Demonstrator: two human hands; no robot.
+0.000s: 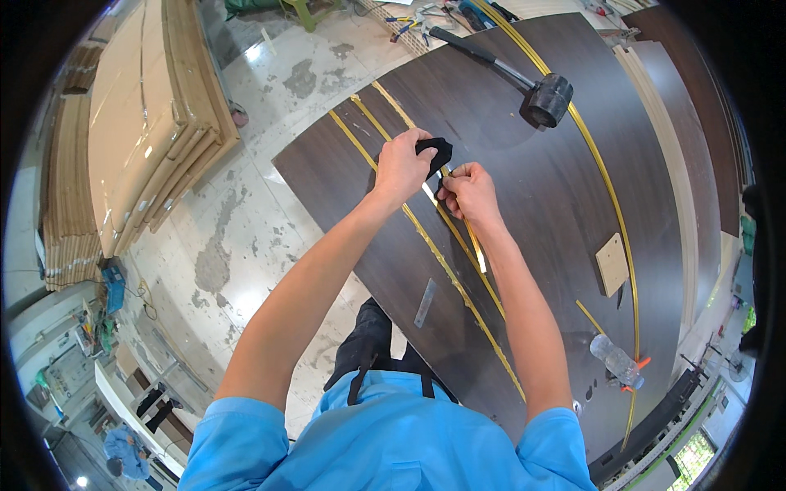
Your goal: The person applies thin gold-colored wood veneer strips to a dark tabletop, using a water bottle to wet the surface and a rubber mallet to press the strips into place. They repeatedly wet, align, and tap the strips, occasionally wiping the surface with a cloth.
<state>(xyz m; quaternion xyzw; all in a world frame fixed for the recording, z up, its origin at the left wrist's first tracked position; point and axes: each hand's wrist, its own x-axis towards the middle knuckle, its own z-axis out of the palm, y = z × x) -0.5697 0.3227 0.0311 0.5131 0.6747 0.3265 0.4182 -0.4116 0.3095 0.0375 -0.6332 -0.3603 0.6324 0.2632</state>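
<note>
Both my hands meet above a large dark wood-grain panel. My left hand is closed on a black piece that looks like cloth; its folds hide what lies under it. Just to the right, my right hand is closed in a pinch on a thin gold trim strip, whose near end sticks out below the wrist. Something dark also shows at the right fingertips, too small to name. Several gold lines with ragged edges, such as this gold line, run across the panel beneath my forearms.
On the panel lie a black rubber mallet, a long curved gold strip, a metal ruler, a tan board piece and a plastic bottle. Stacked cardboard-wrapped panels stand left; hand tools lie beyond the far edge.
</note>
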